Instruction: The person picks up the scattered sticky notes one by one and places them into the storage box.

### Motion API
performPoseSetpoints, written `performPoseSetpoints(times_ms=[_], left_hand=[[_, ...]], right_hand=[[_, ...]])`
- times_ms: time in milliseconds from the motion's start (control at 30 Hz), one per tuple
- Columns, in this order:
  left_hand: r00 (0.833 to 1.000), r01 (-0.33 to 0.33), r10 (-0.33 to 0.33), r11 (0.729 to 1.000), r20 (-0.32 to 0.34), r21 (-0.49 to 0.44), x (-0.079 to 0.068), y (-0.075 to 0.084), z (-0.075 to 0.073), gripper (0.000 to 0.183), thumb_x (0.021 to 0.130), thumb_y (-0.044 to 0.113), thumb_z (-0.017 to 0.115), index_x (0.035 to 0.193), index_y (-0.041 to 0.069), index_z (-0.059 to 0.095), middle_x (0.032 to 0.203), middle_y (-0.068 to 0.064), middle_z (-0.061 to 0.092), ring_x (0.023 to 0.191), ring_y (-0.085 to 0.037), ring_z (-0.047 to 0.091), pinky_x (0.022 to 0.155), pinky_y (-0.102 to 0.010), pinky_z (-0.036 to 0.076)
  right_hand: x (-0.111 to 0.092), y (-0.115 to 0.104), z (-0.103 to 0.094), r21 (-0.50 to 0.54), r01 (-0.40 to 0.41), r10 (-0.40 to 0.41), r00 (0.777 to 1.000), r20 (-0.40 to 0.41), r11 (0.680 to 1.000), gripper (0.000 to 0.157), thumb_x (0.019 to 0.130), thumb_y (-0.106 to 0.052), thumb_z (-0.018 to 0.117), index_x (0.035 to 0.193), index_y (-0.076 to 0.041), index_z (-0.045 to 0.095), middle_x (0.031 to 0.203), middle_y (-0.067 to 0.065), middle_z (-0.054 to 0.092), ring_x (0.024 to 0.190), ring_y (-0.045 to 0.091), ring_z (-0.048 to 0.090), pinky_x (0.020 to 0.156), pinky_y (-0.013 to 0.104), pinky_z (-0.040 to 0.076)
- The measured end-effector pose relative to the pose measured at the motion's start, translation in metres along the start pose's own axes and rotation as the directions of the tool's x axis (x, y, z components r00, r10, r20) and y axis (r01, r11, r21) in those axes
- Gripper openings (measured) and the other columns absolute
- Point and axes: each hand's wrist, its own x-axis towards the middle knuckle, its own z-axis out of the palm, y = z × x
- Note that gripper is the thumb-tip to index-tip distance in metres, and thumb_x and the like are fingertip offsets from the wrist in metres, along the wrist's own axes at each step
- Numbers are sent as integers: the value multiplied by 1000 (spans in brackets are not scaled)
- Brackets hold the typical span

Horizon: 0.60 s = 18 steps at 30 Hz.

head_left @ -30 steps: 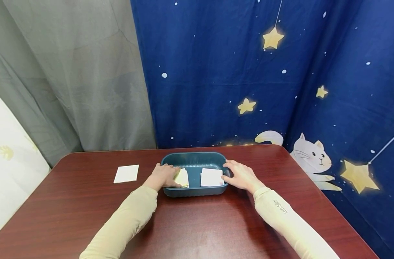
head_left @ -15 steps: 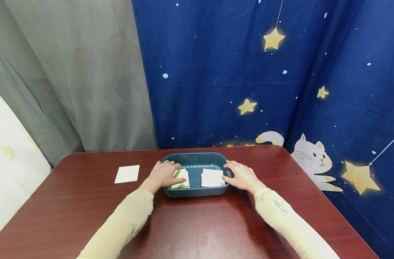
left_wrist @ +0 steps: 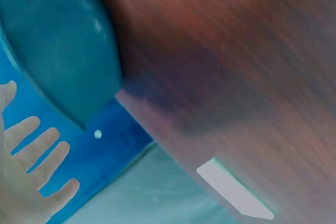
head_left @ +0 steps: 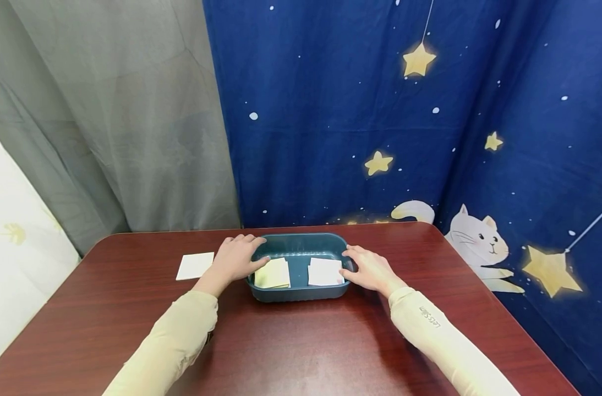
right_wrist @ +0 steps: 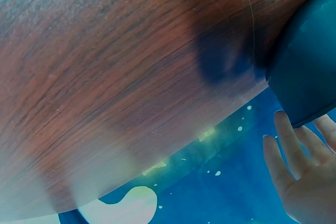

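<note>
A dark teal plastic bin [head_left: 298, 295] stands on the table, long side toward me. In its left half lies a stack of pale yellow square paper notes [head_left: 273, 273]; white square notes [head_left: 325, 271] lie in the right half. My left hand [head_left: 235, 258] is over the bin's left end with fingers spread, holding nothing; in the left wrist view its fingers [left_wrist: 46, 148] are apart from the bin wall [left_wrist: 63, 40]. At the right end my right hand [head_left: 371, 269] rests by the rim, thumb over the edge, fingers fairly straight in the right wrist view.
A white square pad [head_left: 195, 266] lies on the reddish-brown table [head_left: 301, 352] left of the bin. Behind the table's far edge hang a grey curtain [head_left: 172, 137] and a blue starry one [head_left: 311, 110].
My left hand has lifted off the yellow notes and moved left, up to the bin's left end, uncovering them. The right hand has stayed in place at the right rim.
</note>
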Motion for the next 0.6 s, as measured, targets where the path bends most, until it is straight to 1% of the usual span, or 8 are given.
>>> performPoseSetpoints(times_ms=[167,267,600], left_hand=[[999,18,-18,1000,-46,-13,-5,-11,-10,49,81,42,57,119,10,55,110,-10,57,99,-28,51,79,-47,37],[998,17,-19,1000,-65,-22,-10,-17,-16,48,81,40,58,119,10,55,111,-12,56,100,-29,51,79,-48,37],[995,61,-64,997,-82,-37,-26,-34,-38,49,82,40,56,120,8,53,112,-14,55,100,-31,50,80,-51,35]], right_hand=[[0,0,0,4,-7,7,1000,1,1000,49,76,-39,63,113,-7,58,123,10,50,101,27,53,76,48,43],[0,0,0,6,-10,10,1000,4,1000,50,76,-40,63,113,-8,58,123,10,50,102,27,53,76,48,43],[1,1,1,-1,-10,10,1000,5,1000,49,76,-40,63,113,-8,58,123,10,50,101,27,53,76,47,43]])
